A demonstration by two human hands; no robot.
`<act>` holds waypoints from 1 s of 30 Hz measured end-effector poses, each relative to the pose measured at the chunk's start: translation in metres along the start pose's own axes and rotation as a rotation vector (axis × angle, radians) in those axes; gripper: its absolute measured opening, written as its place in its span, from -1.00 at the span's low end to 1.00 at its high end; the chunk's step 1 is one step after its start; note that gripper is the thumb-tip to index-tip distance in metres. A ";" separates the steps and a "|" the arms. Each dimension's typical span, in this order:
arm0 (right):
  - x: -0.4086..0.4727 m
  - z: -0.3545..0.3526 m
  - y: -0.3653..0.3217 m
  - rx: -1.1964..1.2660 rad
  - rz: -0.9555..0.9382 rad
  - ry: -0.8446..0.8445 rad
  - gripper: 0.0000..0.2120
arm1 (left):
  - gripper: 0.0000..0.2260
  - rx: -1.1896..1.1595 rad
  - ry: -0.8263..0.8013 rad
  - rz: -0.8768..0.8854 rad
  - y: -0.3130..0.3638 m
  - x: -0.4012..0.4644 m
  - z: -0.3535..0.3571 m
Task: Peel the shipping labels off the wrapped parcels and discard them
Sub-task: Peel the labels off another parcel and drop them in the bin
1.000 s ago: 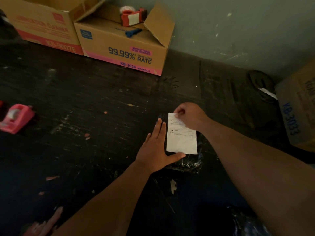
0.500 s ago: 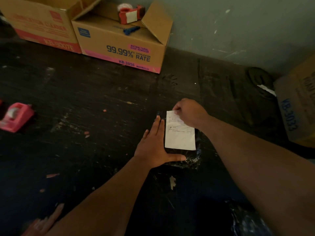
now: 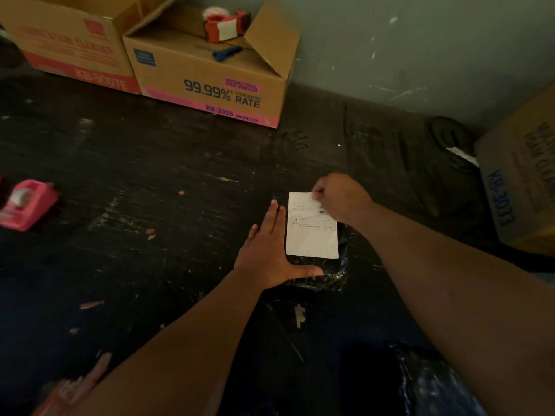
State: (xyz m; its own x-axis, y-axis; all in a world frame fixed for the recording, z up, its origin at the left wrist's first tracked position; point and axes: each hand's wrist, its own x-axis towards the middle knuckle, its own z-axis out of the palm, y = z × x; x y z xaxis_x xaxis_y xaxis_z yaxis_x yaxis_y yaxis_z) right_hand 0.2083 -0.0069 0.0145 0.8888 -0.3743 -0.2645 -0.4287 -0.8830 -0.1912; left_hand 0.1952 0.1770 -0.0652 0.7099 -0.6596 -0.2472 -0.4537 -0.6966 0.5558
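Observation:
A small parcel wrapped in shiny black plastic lies on the dark table, with a white shipping label stuck on its top. My left hand lies flat with straight fingers along the parcel's left edge, thumb stretched under the label's lower edge. My right hand pinches the label's far right corner. Another black-wrapped parcel shows at the bottom right, partly hidden by my right arm.
Two open cardboard boxes stand at the back left, one carrying a red tape dispenser and a blue tool. A pink tape dispenser sits at the left edge. Another box stands at the right. Paper scraps dot the table.
My right hand has shifted from the label's far left corner towards its far right corner. My left hand stays flat beside the parcel.

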 end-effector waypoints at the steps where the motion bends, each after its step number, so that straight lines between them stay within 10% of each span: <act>1: -0.002 -0.002 0.000 0.009 -0.024 0.016 -0.84 | 0.36 0.001 0.002 -0.003 0.000 -0.001 0.000; 13: -0.020 -0.004 0.008 0.162 -0.213 0.279 -0.81 | 0.35 0.011 0.004 0.003 0.000 -0.001 0.002; 18: -0.010 -0.003 -0.002 0.003 -0.132 0.023 -0.47 | 0.35 0.011 -0.007 0.011 0.000 0.001 0.003; 23: -0.008 0.006 -0.007 -0.101 -0.094 0.059 -0.83 | 0.35 0.036 -0.006 -0.003 -0.001 0.002 0.003; 30: -0.022 -0.011 0.002 -0.046 -0.281 0.045 -0.80 | 0.34 0.037 0.004 0.001 -0.002 0.001 0.003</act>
State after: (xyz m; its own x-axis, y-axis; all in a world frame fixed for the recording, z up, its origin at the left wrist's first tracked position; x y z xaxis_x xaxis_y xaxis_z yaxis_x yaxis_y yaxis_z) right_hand 0.1896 -0.0032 0.0301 0.9785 -0.1241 -0.1647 -0.1575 -0.9653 -0.2081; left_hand 0.1953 0.1763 -0.0690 0.7117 -0.6589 -0.2435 -0.4737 -0.7062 0.5263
